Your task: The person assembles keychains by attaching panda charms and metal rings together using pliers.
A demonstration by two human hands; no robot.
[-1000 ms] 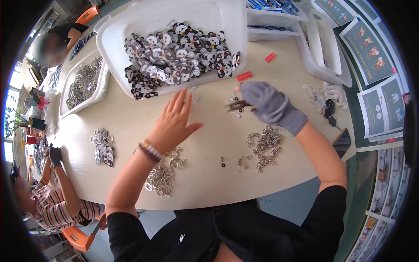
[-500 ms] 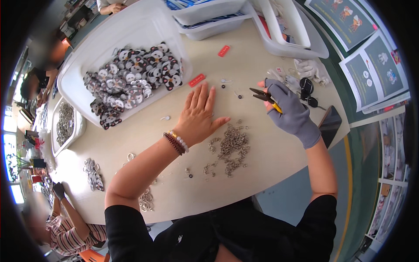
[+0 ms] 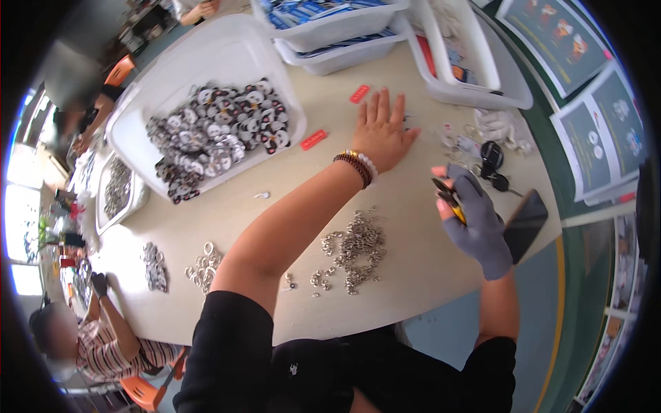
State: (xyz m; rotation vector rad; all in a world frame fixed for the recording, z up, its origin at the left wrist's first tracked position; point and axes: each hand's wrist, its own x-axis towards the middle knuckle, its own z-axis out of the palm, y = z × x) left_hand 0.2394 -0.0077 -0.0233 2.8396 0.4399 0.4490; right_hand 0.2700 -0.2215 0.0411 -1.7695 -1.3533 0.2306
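Observation:
My left hand (image 3: 380, 138) lies palm down on the table (image 3: 306, 234), fingers spread and holding nothing. Bits of small parts show beside its thumb; whatever lies under the palm is hidden. A red tag (image 3: 359, 93) is close to its fingertips, and another red tag (image 3: 314, 140) lies farther left. In a grey fingerless glove, my right hand (image 3: 476, 227) is closed around pliers with yellow handles (image 3: 451, 199), held above the table. Nearer to me, a heap of small metal rings and clasps (image 3: 358, 248) is spread out between my forearms.
A white bin (image 3: 292, 89) full of panda-shaped pieces stands left, beside a smaller tub (image 3: 138, 199) of metal parts. White trays (image 3: 337, 34) are stacked at the back. Black keys (image 3: 490, 160), a white glove (image 3: 499, 127) and a phone (image 3: 527, 220) lie right. Other people sit at left.
My left hand has slid right and away from me, now covering where small loose parts lay. My right hand has come nearer to me with the pliers. The view has shifted slightly.

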